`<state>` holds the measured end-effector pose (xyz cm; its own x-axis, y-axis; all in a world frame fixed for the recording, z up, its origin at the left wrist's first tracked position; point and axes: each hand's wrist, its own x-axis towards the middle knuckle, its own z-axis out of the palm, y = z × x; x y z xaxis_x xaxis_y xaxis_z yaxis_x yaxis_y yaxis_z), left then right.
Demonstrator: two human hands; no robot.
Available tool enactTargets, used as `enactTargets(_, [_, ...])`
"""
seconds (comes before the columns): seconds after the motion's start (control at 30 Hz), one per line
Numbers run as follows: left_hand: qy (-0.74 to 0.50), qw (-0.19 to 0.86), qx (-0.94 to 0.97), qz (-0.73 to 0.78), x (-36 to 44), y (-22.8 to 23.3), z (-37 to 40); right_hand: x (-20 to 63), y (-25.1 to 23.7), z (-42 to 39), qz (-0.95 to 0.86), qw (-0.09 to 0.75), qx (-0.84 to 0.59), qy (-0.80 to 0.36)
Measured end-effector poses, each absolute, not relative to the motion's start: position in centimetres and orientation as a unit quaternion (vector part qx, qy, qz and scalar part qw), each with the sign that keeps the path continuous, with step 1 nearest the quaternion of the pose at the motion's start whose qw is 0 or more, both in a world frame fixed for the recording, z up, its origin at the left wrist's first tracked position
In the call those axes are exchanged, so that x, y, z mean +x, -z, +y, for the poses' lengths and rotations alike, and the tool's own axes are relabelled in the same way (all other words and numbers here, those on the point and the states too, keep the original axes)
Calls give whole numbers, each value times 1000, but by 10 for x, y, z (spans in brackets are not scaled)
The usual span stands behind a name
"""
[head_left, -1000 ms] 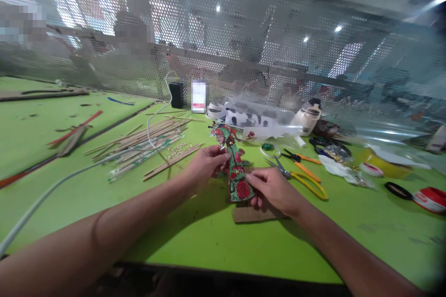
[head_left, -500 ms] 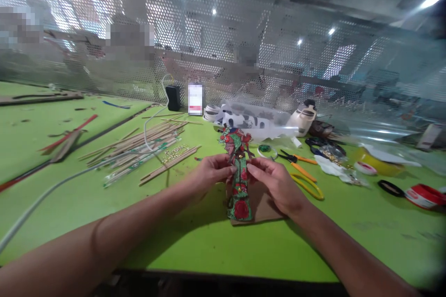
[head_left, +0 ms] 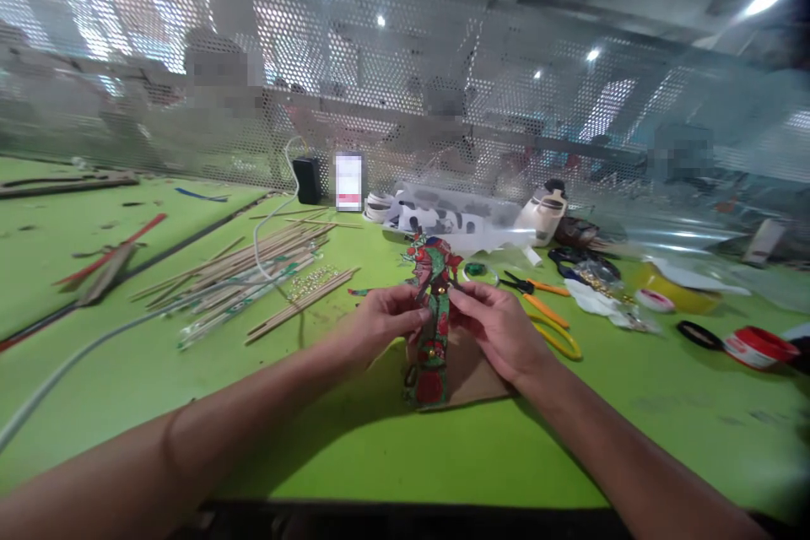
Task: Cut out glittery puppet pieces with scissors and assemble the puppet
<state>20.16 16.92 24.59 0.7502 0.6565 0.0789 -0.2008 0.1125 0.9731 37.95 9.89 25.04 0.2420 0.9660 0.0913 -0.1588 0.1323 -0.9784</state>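
A flat, jointed shadow puppet (head_left: 435, 325) in red and green stands nearly upright before me, with small gold studs at its joints. My left hand (head_left: 393, 319) pinches its left edge between thumb and fingers. On the other edge, my right hand (head_left: 497, 327) grips the puppet's upper body, thumb toward me. The puppet's head (head_left: 434, 260) rises above my fingertips, and its lower end hangs over a piece of brown cardboard (head_left: 472, 375) lying on the green table (head_left: 342, 460). Parts of the puppet behind my fingers are hidden.
Thin wooden sticks (head_left: 218, 261) lie at left, crossed by a white cable (head_left: 94, 359). Orange-handled pliers (head_left: 537, 297), yellow-handled scissors (head_left: 560, 337), a red tape roll (head_left: 759, 348) and a glue bottle (head_left: 545, 211) are at right. A lit phone (head_left: 348, 181) stands before the perforated screen (head_left: 392, 101).
The puppet has turned slightly and its lower end has swung a little left. Both hands keep their hold. The whole view has shifted slightly.
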Motion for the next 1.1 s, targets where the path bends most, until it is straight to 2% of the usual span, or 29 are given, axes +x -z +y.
enactTargets(0.33, [-323,731,569,194,208,-249,166,369,-258,88,-501,612,-525,-314])
enactTargets(0.57, [-317,751,543,200,207,-251,166,377,-250,91,-499,642,-461,-356])
enactTargets(0.77, [-329,767,507,215,206,-253,167,381,-252,94,-491,608,-499,-374])
enactTargets(1.1, [-270,834,427,221,209,-243,170,381,-244,99,-452,628,-519,-363])
